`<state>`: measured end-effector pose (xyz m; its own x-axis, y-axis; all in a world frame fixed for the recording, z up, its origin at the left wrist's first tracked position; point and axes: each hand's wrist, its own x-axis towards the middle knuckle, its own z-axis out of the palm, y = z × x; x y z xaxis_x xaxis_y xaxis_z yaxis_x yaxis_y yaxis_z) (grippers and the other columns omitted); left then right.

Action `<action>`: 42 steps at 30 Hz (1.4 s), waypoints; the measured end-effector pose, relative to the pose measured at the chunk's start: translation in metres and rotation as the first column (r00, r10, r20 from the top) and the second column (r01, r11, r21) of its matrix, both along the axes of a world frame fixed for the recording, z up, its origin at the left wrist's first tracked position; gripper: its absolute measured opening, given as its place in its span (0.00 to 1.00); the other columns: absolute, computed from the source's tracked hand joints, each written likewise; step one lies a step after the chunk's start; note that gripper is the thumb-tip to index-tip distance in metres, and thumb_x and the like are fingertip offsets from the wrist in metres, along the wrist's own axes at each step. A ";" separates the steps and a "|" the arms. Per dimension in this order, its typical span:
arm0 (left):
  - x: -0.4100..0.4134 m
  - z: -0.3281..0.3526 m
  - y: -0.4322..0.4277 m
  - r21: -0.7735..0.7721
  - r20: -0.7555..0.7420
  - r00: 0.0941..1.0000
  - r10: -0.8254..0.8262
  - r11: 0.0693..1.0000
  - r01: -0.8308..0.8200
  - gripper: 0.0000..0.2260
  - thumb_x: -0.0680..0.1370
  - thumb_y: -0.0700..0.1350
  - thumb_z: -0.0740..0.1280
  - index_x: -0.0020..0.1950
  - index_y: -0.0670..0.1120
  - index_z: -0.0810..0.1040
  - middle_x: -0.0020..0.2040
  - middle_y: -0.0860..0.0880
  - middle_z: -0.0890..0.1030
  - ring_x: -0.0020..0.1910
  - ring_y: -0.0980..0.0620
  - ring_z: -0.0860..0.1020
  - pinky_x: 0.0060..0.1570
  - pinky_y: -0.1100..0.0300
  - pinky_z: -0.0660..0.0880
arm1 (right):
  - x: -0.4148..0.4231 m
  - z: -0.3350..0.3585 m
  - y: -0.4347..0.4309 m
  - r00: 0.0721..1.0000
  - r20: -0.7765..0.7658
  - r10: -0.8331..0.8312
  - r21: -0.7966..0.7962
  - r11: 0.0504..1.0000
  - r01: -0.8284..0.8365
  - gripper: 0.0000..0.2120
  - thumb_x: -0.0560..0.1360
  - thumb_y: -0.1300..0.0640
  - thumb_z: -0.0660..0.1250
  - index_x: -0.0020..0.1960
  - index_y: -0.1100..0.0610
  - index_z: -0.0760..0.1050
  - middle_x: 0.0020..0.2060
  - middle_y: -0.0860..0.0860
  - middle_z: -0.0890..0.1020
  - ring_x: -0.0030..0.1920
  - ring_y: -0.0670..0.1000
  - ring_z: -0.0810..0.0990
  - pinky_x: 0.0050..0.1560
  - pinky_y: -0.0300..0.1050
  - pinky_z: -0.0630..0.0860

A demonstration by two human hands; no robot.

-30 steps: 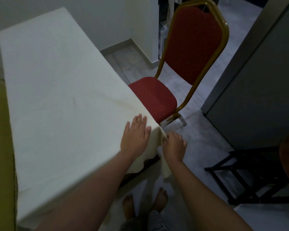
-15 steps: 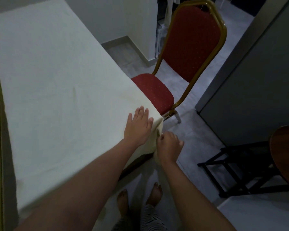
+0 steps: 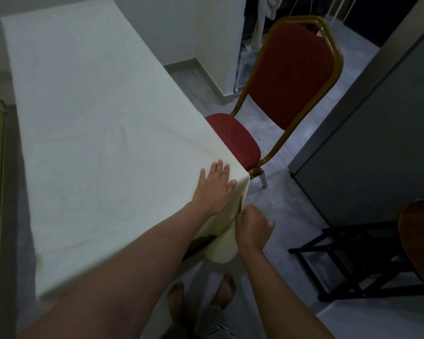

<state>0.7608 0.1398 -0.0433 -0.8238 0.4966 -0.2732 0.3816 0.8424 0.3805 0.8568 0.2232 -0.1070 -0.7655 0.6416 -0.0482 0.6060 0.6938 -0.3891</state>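
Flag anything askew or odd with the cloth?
The cloth lies mostly flat, but creases fan toward the near corner by the chair, with a faint yellowish streak along them. There the left hand presses it flat while the right hand pinches the bunched overhang.

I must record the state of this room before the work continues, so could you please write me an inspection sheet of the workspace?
Surface: cream tablecloth covers the whole top, with light creases near the front corner.
Job's things: the tablecloth only; its front corner hangs over the edge.
Clutter: nothing seen.
Grippers: left hand lies flat on the cloth at the corner; right hand is curled and pinches the hanging corner.
Cables: nothing seen.
Surroundings: red chair at the cloth's side, black rack, round wooden top, grey tiled floor.
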 end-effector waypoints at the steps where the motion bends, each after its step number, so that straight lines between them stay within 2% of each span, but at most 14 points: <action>1: -0.001 0.001 0.000 0.009 0.011 1.000 0.000 1.000 0.000 0.26 0.83 0.53 0.43 0.78 0.44 0.45 0.79 0.45 0.44 0.78 0.48 0.42 0.75 0.46 0.39 | -0.005 0.002 -0.003 0.999 0.012 0.042 -0.008 0.999 -0.041 0.07 0.75 0.58 0.63 0.38 0.54 0.75 0.36 0.49 0.79 0.39 0.52 0.78 0.46 0.48 0.64; 5: 0.002 0.010 -0.008 0.117 0.039 0.998 0.043 0.992 -0.047 0.25 0.84 0.52 0.44 0.79 0.44 0.45 0.79 0.45 0.45 0.78 0.49 0.43 0.75 0.47 0.41 | -0.020 0.012 -0.001 0.974 0.143 0.173 -0.096 0.982 -0.161 0.07 0.78 0.55 0.60 0.48 0.51 0.78 0.45 0.50 0.82 0.48 0.53 0.79 0.54 0.49 0.66; 9: 0.015 0.012 -0.039 0.141 -0.077 0.989 0.126 0.983 -0.114 0.24 0.84 0.51 0.44 0.79 0.46 0.48 0.80 0.47 0.48 0.78 0.51 0.46 0.76 0.50 0.43 | -0.014 0.026 0.020 0.967 0.211 0.146 -0.065 0.989 -0.135 0.12 0.78 0.58 0.59 0.56 0.50 0.78 0.51 0.50 0.83 0.51 0.52 0.79 0.57 0.48 0.65; 12: 0.026 0.011 -0.067 0.141 -0.106 0.965 0.240 0.964 -0.224 0.23 0.84 0.51 0.44 0.79 0.46 0.49 0.79 0.47 0.49 0.78 0.51 0.47 0.76 0.51 0.44 | -0.007 0.040 0.023 0.985 0.113 0.127 -0.008 0.992 -0.127 0.11 0.77 0.59 0.60 0.51 0.51 0.81 0.44 0.50 0.83 0.43 0.51 0.78 0.55 0.47 0.69; 15: 0.036 0.004 -0.086 0.158 -0.126 0.924 0.360 0.927 -0.340 0.23 0.84 0.49 0.46 0.78 0.46 0.51 0.79 0.47 0.51 0.78 0.50 0.49 0.76 0.51 0.45 | -0.004 0.046 0.018 0.976 -0.056 0.209 0.007 0.978 -0.208 0.10 0.76 0.59 0.61 0.41 0.53 0.81 0.34 0.49 0.80 0.35 0.49 0.75 0.52 0.53 0.74; 19: 0.058 -0.003 -0.116 0.247 -0.206 0.825 0.527 0.843 -0.477 0.24 0.82 0.50 0.45 0.77 0.45 0.57 0.78 0.46 0.56 0.78 0.50 0.53 0.75 0.52 0.47 | -0.005 0.058 -0.009 0.868 -0.225 0.443 0.109 0.896 -0.430 0.09 0.76 0.60 0.61 0.43 0.54 0.80 0.38 0.50 0.82 0.40 0.50 0.78 0.49 0.52 0.73; 22: 0.089 -0.011 -0.149 0.361 -0.249 0.653 0.715 0.695 -0.622 0.25 0.80 0.50 0.46 0.74 0.44 0.65 0.76 0.45 0.63 0.76 0.48 0.60 0.75 0.53 0.51 | -0.005 0.063 -0.040 0.769 -0.261 0.584 0.172 0.812 -0.558 0.11 0.75 0.59 0.64 0.57 0.55 0.79 0.55 0.52 0.82 0.56 0.52 0.78 0.57 0.54 0.71; 25: 0.125 -0.021 -0.178 0.418 -0.238 0.526 0.817 0.575 -0.703 0.23 0.79 0.49 0.49 0.68 0.43 0.73 0.73 0.44 0.69 0.71 0.45 0.68 0.72 0.52 0.59 | -0.003 0.063 -0.074 0.671 -0.193 0.716 0.191 0.699 -0.690 0.15 0.75 0.58 0.64 0.61 0.55 0.76 0.61 0.52 0.79 0.62 0.52 0.76 0.62 0.56 0.68; 27: 0.148 -0.030 -0.193 0.433 -0.242 0.440 0.865 0.502 -0.749 0.21 0.80 0.48 0.50 0.67 0.43 0.73 0.73 0.44 0.68 0.72 0.44 0.67 0.72 0.50 0.59 | -0.001 0.062 -0.099 0.569 -0.104 0.816 0.207 0.578 -0.790 0.18 0.75 0.55 0.60 0.63 0.56 0.75 0.63 0.53 0.78 0.64 0.53 0.75 0.64 0.58 0.66; 30: 0.175 -0.037 -0.209 0.467 -0.211 0.194 0.958 0.273 -0.841 0.18 0.79 0.39 0.58 0.69 0.44 0.70 0.75 0.43 0.64 0.74 0.44 0.62 0.72 0.48 0.57 | -0.001 0.063 -0.132 0.429 0.050 0.902 0.138 0.419 -0.897 0.21 0.78 0.52 0.55 0.70 0.55 0.68 0.70 0.52 0.71 0.71 0.53 0.66 0.71 0.60 0.56; 33: 0.186 -0.039 -0.232 0.499 -0.058 0.002 0.998 0.031 -0.866 0.22 0.78 0.35 0.59 0.72 0.44 0.65 0.74 0.43 0.64 0.73 0.44 0.61 0.71 0.52 0.59 | -0.001 0.068 -0.159 0.321 0.107 0.941 0.110 0.310 -0.944 0.22 0.81 0.51 0.51 0.73 0.53 0.61 0.74 0.50 0.64 0.74 0.52 0.58 0.73 0.58 0.48; 36: 0.190 -0.042 -0.255 0.525 0.183 -0.139 0.973 -0.216 -0.823 0.18 0.80 0.38 0.58 0.71 0.44 0.67 0.69 0.44 0.72 0.67 0.46 0.71 0.65 0.54 0.69 | 0.002 0.074 -0.181 0.226 0.142 0.964 0.075 0.217 -0.973 0.22 0.81 0.50 0.50 0.74 0.53 0.60 0.75 0.50 0.62 0.75 0.51 0.56 0.74 0.57 0.45; 39: 0.193 -0.047 -0.268 0.465 0.144 -0.194 0.970 -0.239 -0.853 0.12 0.80 0.44 0.61 0.62 0.45 0.75 0.58 0.46 0.79 0.56 0.47 0.77 0.54 0.54 0.74 | 0.002 0.076 -0.195 0.203 0.144 0.969 0.052 0.197 -0.979 0.22 0.81 0.51 0.51 0.73 0.54 0.61 0.74 0.50 0.64 0.74 0.51 0.59 0.74 0.56 0.47; 42: 0.194 -0.049 -0.276 0.448 0.146 -0.193 0.970 -0.239 -0.861 0.11 0.78 0.48 0.65 0.58 0.45 0.77 0.55 0.47 0.79 0.52 0.48 0.77 0.50 0.53 0.75 | -0.002 0.072 -0.196 0.187 0.128 0.974 0.076 0.178 -0.981 0.21 0.81 0.51 0.53 0.72 0.53 0.64 0.72 0.50 0.67 0.72 0.51 0.62 0.73 0.54 0.50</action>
